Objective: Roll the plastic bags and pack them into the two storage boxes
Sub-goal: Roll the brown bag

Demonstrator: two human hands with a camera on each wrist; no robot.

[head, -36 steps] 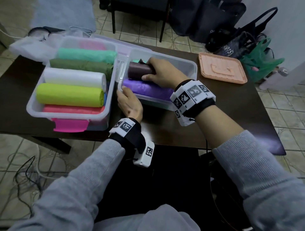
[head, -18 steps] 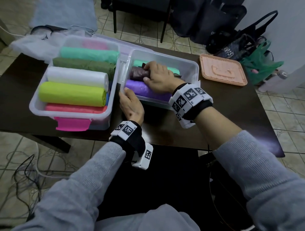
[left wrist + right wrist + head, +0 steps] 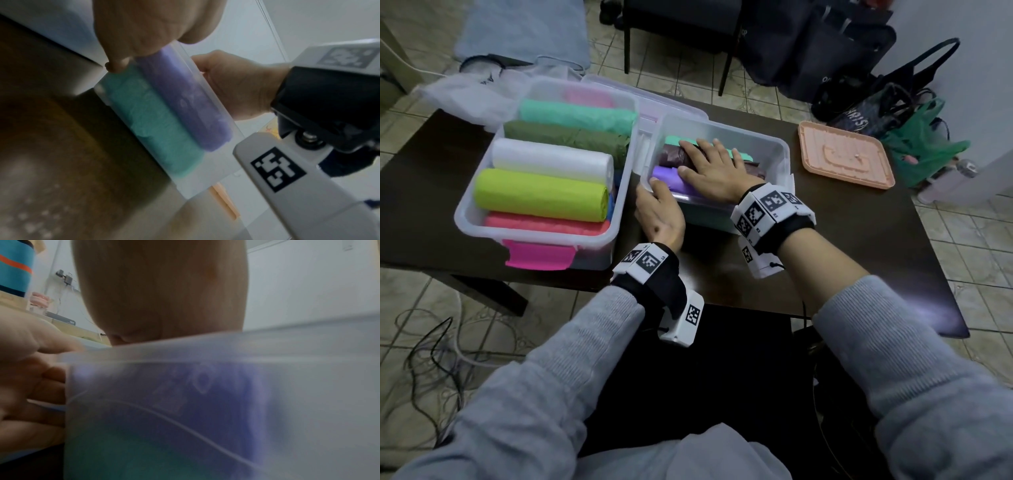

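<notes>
**A:** So how far along does this look? The brown roll (image 3: 671, 156) is down in the right box (image 3: 780, 150), sitting between a purple roll (image 3: 667, 178) at the near wall and a mint roll (image 3: 674, 139) behind it. The right hand (image 3: 717, 169) lies flat on top with fingers straight, pressing the rolls down, not gripping anything.

**B:** Yeah, and the left hand (image 3: 661, 214) has the near-left corner of that box, thumb over the rim, fingers curled against the outside wall. Steadying it, I'd guess. Through the wall in the wrist view there's another teal roll (image 3: 156, 123) under the purple one, so that box is at least two layers deep.

**A:** The left box (image 3: 482, 226) looks pretty much full: pink, lime (image 3: 541, 195), white (image 3: 551, 161), olive and mint rolls side by side, with more below.

**B:** So mostly done, I reckon. There's a clear bag (image 3: 465, 96) lying loose at the table's far left corner, which may still need rolling. A pink lid (image 3: 846, 154) sits to the right, and I can't tell if closing the boxes is part of it.
</notes>
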